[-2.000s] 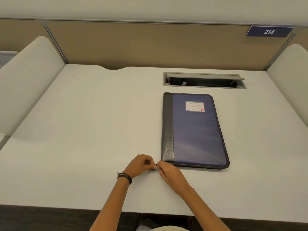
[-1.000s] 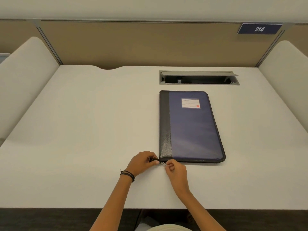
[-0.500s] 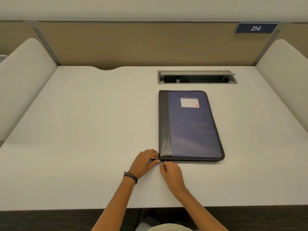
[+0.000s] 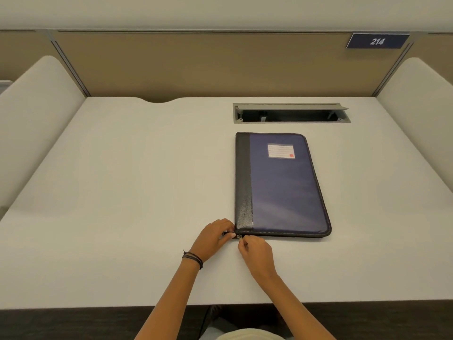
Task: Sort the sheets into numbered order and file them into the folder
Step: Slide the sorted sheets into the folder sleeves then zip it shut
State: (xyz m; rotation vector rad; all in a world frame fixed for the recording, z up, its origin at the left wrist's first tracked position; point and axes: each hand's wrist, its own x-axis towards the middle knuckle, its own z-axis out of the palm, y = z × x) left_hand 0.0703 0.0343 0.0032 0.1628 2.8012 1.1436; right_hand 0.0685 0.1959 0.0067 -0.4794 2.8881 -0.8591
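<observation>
Closed folder (image 4: 282,187) flat on surface (image 4: 122,217), contents hidden; left grip (image 4: 213,238) pinches near-left corner, exact hold hard to read; right grip (image 4: 257,253) pinches tiny zip pull (image 4: 239,236) beside it; forearms cut off below.

Views: one, worn on the head.
Position: held above the near edge of the desk (image 4: 122,192).
Facing: aimed forward and down, toward the partition (image 4: 196,65).
Nearness: left hand (image 4: 213,238), right hand (image 4: 257,255) and folder (image 4: 282,187) are seen close.
Field: the desk's full width is taken in.
</observation>
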